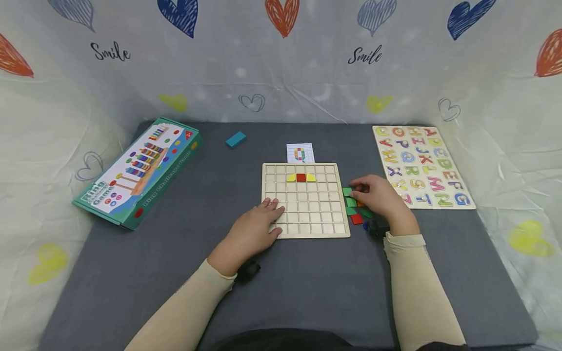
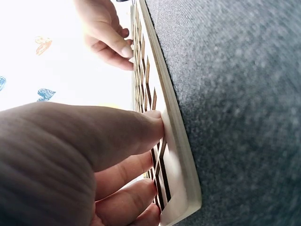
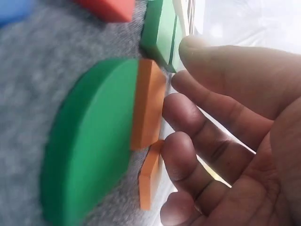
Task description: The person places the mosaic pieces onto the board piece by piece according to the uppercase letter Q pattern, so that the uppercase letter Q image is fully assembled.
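My left hand (image 1: 252,231) lies on the left part of a wooden grid board (image 1: 306,236); in the left wrist view its thumb (image 2: 149,127) presses on the board's rim. Near the board's top sits a red square (image 1: 301,178) between two yellow pieces (image 1: 291,178). My right hand (image 1: 376,196) is beside the board's right edge, thumb and fingertips right at a green square (image 1: 347,191). Below that lie another green piece (image 1: 351,202) and a red piece (image 1: 357,219). In the right wrist view, a green half-round piece (image 3: 96,141) and orange pieces (image 3: 149,106) lie close to the fingers.
A small pattern card (image 1: 300,153) lies just behind the board. To the back left stand a green game box (image 1: 138,173) and a blue block (image 1: 235,139). An alphabet board (image 1: 423,168) lies beyond my right hand. A printed curtain (image 1: 281,63) encloses the table's back and sides.
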